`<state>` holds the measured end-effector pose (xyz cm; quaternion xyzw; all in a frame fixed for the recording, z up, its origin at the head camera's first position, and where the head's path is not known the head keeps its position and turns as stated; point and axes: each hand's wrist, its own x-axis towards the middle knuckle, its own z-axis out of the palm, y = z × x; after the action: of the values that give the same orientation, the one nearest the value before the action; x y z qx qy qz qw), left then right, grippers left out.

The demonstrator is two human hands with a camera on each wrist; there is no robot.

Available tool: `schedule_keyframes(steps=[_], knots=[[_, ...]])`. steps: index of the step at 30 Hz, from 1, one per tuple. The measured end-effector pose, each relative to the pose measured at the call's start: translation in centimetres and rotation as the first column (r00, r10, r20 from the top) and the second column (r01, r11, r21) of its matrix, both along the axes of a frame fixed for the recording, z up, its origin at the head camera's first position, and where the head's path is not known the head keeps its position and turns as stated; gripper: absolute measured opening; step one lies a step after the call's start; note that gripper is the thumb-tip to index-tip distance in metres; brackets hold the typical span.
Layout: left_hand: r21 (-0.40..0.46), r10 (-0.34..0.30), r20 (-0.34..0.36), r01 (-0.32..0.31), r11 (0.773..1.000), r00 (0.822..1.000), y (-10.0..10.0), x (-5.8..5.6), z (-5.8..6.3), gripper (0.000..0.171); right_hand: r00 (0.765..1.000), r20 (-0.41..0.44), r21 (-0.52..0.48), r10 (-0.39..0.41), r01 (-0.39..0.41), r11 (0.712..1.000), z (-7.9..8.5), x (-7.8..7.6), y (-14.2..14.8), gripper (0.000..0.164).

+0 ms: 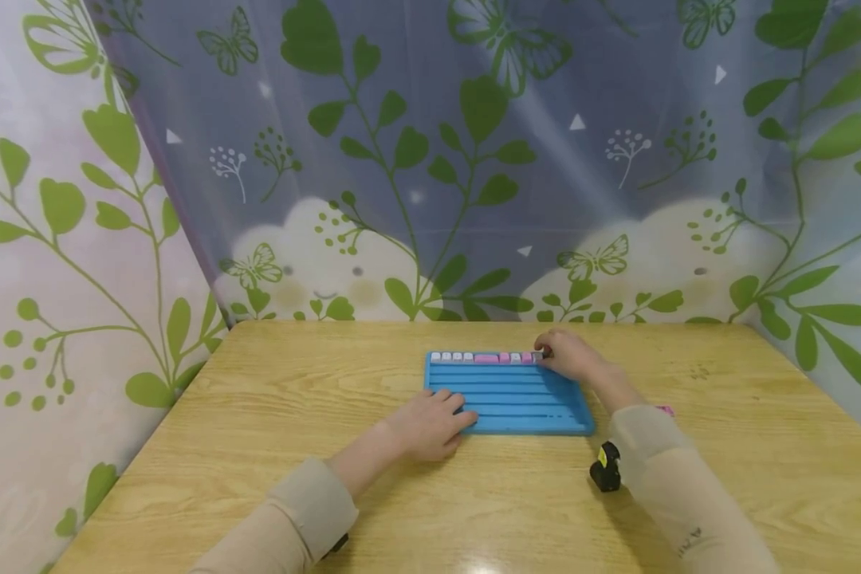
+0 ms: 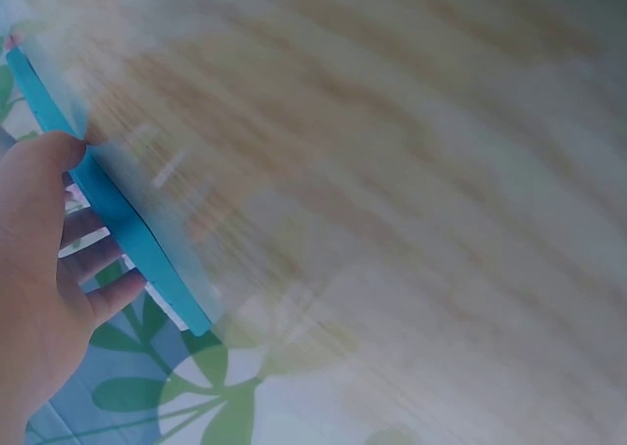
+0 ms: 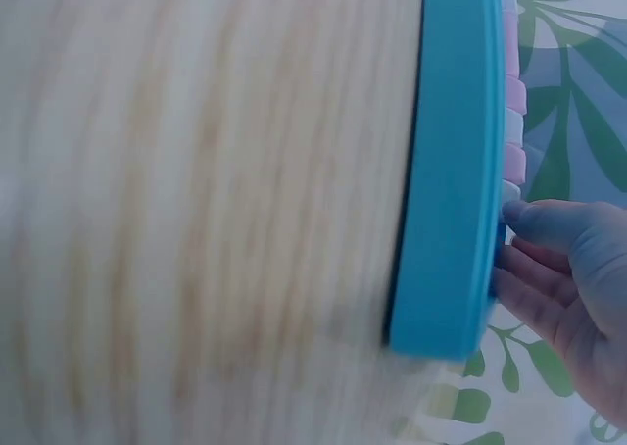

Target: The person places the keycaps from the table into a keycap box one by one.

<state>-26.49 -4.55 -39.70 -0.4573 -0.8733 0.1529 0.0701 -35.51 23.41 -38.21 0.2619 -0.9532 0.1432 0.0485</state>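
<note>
A blue ridged tray (image 1: 509, 396) lies on the wooden table, with white, pink and grey keycaps lined up along its far row. My left hand (image 1: 434, 422) grips the tray's near left corner; in the left wrist view the thumb (image 2: 67, 151) is at its near edge and the fingers reach over the far side. At the far right corner, my right hand (image 1: 570, 355) pinches a small dark keycap (image 1: 548, 351) at the end of the row. In the right wrist view that hand's fingertips are at the tray's edge, and the keycap itself is mostly hidden.
A small pink piece (image 1: 665, 410) lies on the table (image 1: 316, 359) right of the tray, partly covered by the right sleeve. A black wrist camera (image 1: 606, 468) hangs under the right forearm. Patterned curtains stand behind the table and at both sides.
</note>
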Motion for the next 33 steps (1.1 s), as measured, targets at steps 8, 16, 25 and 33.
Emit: schedule_keyframes(steps=[8, 16, 25, 33], knots=[[-0.005, -0.004, 0.002, 0.004, 1.0, 1.0, 0.0, -0.2, 0.2, 0.039, 1.0, -0.001, 0.085, 0.008, -0.008, 0.996, 0.9, 1.5, 1.4, 0.025], [-0.006, 0.007, 0.013, -0.007, 1.0, 1.0, -0.1, -0.2, 0.5, 0.038, 0.997, 0.064, 0.107, 0.035, -0.042, 0.993, 1.9, 3.4, 3.1, 0.027], [-0.011, 0.011, 0.024, -0.011, 1.0, 1.0, -0.1, 0.0, 0.4, 0.038, 0.979, 0.188, 0.076, 0.083, -0.098, 0.992, 3.2, 6.1, 4.6, 0.018], [0.0, 0.008, 0.025, -0.008, 1.0, 1.0, -0.1, 0.1, 0.3, 0.037, 0.952, 0.298, 0.077, 0.076, -0.104, 0.992, 3.2, 8.8, 6.8, 0.012]])
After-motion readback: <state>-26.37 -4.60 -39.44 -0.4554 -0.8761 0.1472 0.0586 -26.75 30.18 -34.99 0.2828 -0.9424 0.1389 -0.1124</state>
